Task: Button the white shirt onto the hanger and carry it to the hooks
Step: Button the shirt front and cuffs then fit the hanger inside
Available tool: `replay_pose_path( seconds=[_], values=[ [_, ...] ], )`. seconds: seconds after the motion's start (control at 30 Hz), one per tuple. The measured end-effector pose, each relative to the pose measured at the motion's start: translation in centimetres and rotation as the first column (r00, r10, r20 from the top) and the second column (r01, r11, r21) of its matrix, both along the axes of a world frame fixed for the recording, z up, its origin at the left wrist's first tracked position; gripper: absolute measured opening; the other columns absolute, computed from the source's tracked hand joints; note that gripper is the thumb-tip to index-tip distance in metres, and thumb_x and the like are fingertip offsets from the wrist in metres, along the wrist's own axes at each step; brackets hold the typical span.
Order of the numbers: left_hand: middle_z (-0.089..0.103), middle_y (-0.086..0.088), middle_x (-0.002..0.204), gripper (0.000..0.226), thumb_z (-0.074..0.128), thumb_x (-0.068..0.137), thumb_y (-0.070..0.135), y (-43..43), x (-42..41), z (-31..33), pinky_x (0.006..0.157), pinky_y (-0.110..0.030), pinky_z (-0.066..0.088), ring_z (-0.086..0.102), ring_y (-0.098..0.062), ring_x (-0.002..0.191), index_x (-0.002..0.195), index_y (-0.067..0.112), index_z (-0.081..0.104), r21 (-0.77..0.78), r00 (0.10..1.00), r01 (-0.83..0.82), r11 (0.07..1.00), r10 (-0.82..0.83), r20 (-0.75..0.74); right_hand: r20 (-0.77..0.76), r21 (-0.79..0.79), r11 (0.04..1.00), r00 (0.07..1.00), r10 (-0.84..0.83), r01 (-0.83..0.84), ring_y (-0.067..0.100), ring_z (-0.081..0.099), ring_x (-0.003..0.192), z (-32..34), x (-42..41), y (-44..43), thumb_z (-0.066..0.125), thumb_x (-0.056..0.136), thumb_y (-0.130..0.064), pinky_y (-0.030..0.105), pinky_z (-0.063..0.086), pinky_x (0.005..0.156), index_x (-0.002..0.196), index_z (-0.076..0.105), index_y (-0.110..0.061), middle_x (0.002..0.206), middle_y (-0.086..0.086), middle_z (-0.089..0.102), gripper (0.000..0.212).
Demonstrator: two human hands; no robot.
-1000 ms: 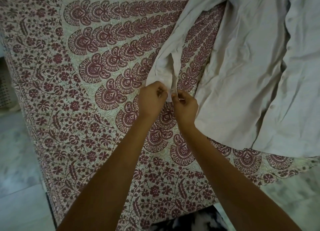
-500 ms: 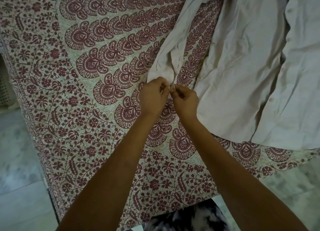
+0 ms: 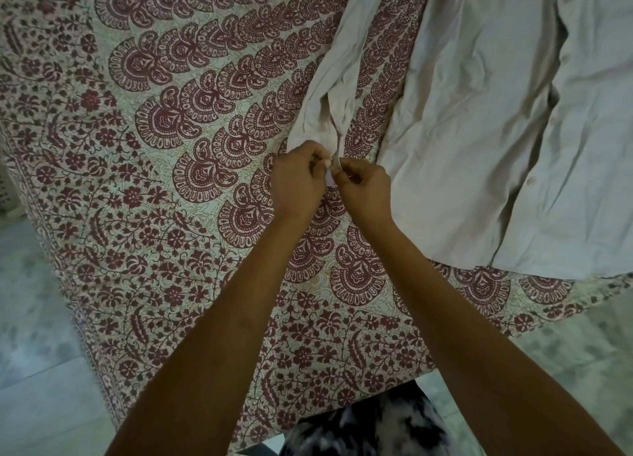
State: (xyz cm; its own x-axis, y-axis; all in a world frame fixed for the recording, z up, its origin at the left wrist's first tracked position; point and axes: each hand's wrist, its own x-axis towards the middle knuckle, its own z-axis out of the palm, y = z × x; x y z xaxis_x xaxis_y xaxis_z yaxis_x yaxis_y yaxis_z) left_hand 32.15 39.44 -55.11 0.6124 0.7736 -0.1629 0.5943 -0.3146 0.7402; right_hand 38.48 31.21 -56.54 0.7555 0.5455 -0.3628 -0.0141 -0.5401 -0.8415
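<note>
My left hand (image 3: pixel 298 185) and right hand (image 3: pixel 364 190) each pinch the cuff (image 3: pixel 317 132) of the white shirt (image 3: pixel 479 130), spread limp on the bed's (image 3: pixel 164 154) right side. I judge it light, soft and floppy, best held at stitched edges.

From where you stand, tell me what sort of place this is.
Probably a home bedroom: what looks like a bed under a maroon floral printed bedspread, a white shirt laid out on it, and pale stone-like floor beside it.
</note>
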Motion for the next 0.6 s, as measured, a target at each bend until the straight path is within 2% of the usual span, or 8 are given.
replay_pose_path(
  seconds=[0.07,0.1,0.17,0.23,0.37,0.47,0.53,0.6],
  values=[
    [0.070,-0.005,0.079,0.007,0.060,0.083,0.006,0.2,0.1,0.0,0.068,-0.026,0.050,0.061,-0.011,0.070,0.084,0.008,0.067,-0.003,1.000,0.023,1.000,-0.023,-0.006,-0.054,0.021,1.000,0.998,-0.022,0.023,0.030,0.064,0.074,0.1,0.1,0.0,0.052,0.085,-0.024,0.044,0.053,0.069,0.085,0.071,-0.005,0.080,0.017,0.070,0.027],
    [0.070,-0.006,0.079,0.008,0.060,0.082,0.005,0.4,0.1,-0.1,0.067,-0.025,0.050,0.060,-0.010,0.069,0.083,0.008,0.067,-0.012,0.999,0.037,0.999,-0.037,-0.001,-0.130,0.037,0.997,0.990,-0.058,0.063,0.027,0.064,0.072,0.2,0.2,-0.1,0.048,0.086,-0.024,0.040,0.053,0.066,0.083,0.070,-0.004,0.081,0.017,0.070,0.029],
    [0.070,-0.005,0.078,0.009,0.060,0.081,0.002,0.9,0.1,-0.2,0.064,-0.015,0.048,0.058,-0.007,0.065,0.082,0.006,0.067,-0.056,0.998,0.062,0.996,-0.061,0.014,-0.317,0.064,0.986,0.940,-0.128,0.156,0.018,0.063,0.069,0.5,0.3,-0.3,0.042,0.091,-0.019,0.026,0.050,0.060,0.089,0.069,-0.002,0.086,0.017,0.070,0.032],
    [0.068,0.000,0.078,0.009,0.062,0.080,0.002,1.4,0.3,-0.4,0.062,-0.004,0.044,0.055,0.004,0.061,0.082,0.005,0.069,-0.107,0.997,0.077,0.991,-0.076,0.007,-0.364,0.086,0.980,0.921,-0.138,0.180,0.014,0.064,0.066,0.5,0.3,-0.3,0.043,0.093,-0.012,0.019,0.048,0.057,0.095,0.069,-0.001,0.086,0.019,0.070,0.028],
    [0.065,0.005,0.078,0.009,0.066,0.078,0.003,2.0,0.8,-0.5,0.062,-0.002,0.044,0.056,0.014,0.059,0.085,0.006,0.072,-0.189,0.998,0.059,0.980,-0.058,0.012,-0.274,0.130,0.974,0.951,-0.146,0.187,0.021,0.065,0.061,0.0,0.6,-0.1,0.057,0.083,-0.005,0.026,0.049,0.056,0.085,0.071,-0.005,0.074,0.018,0.069,0.014],
    [0.069,-0.001,0.084,0.012,0.066,0.078,0.001,2.0,0.9,-0.3,0.069,-0.012,0.052,0.061,0.004,0.065,0.088,0.004,0.072,-0.227,0.999,0.053,0.972,-0.054,-0.002,-0.077,0.067,0.989,0.989,-0.126,0.131,0.022,0.067,0.064,-0.4,0.6,-0.1,0.062,0.079,-0.012,0.033,0.052,0.063,0.075,0.071,-0.009,0.067,0.009,0.070,0.011],
    [0.072,-0.008,0.090,0.016,0.063,0.079,-0.002,1.8,1.0,0.0,0.070,-0.015,0.054,0.064,-0.006,0.071,0.091,0.003,0.072,-0.249,0.999,0.043,0.968,-0.046,-0.007,0.077,-0.013,0.993,0.990,-0.114,0.116,0.016,0.066,0.067,-0.3,0.2,-0.2,0.063,0.078,-0.016,0.032,0.052,0.064,0.076,0.071,-0.014,0.069,0.002,0.070,0.009],
    [0.073,-0.009,0.092,0.017,0.062,0.080,0.000,1.4,1.2,0.4,0.073,-0.019,0.055,0.066,-0.011,0.077,0.093,0.004,0.072,-0.274,1.000,0.021,0.962,-0.024,-0.007,0.236,-0.078,0.989,0.966,-0.104,0.125,0.017,0.067,0.070,-0.1,0.0,-0.1,0.063,0.080,-0.022,0.032,0.051,0.062,0.081,0.071,-0.016,0.074,0.002,0.072,0.011]
  ],
)
